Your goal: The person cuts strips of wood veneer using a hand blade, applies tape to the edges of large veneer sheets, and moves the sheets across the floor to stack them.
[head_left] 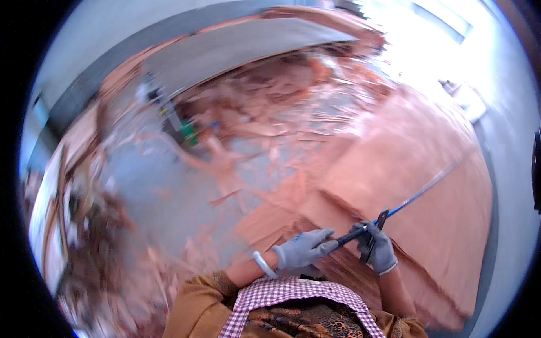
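Observation:
Both my hands wear grey gloves and are low in the view, in front of my body. My left hand (304,248) is at the near end of a long thin blue rod (418,194) with a black grip, the grip's end between its thumb and fingers. My right hand (380,252) is closed around the grip farther along. A flat black blade-like piece (382,218) sticks up from that hand, crossing the rod; its exact kind does not show. The rod slants up to the right over stacked reddish-brown wood veneer sheets (411,146), its far end blurred.
Torn veneer scraps (270,96) cover much of the grey floor (163,197). A large pale board (236,48) leans at the back. A green object (189,132) with a long attached part stands left of centre. A heap of scraps (101,225) lies at left.

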Demonstrator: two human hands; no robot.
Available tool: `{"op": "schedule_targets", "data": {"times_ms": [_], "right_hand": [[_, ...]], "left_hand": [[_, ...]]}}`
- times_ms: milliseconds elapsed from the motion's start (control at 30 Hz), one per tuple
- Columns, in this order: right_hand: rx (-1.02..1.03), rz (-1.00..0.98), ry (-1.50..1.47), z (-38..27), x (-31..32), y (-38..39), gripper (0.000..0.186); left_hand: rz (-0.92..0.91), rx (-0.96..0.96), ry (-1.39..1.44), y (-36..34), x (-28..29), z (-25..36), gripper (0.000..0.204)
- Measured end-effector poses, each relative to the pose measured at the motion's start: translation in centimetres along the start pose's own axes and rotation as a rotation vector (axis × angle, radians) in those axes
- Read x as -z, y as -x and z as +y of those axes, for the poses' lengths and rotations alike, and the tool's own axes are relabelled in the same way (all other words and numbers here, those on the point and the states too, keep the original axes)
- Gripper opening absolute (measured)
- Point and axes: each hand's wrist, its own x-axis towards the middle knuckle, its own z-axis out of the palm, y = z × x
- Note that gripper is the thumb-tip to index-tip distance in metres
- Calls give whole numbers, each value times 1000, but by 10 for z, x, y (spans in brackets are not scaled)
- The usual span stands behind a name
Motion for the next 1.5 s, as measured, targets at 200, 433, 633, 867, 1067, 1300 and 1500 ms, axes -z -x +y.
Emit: {"op": "schedule_targets", "data": {"times_ms": [200, 433, 633, 867, 1067, 1300, 1500], "right_hand": [[20, 61, 162, 35, -83, -55, 38], [-174, -109, -27, 83, -178, -181, 13], [-288, -474, 13, 118, -344, -284, 18], [-490, -708, 211, 150, -521, -357, 28], [-588, -814, 271, 205, -645, -400, 14], [-385, -907, 330, 288, -747, -408, 18], [-395, -885, -3, 356, -798, -418, 16]], "left_hand": [[-40, 295, -268, 96, 126, -46, 36], [293, 365, -526, 166, 240, -132, 30], [662, 876, -1080, 191, 343, -149, 45], [1129, 1066, -1058, 244, 424, -148, 55], [1231, 1211, -863, 287, 494, -186, 52], [743, 1327, -689, 392, 599, -236, 32], [738, 1204, -518, 436, 647, -277, 27]]}}
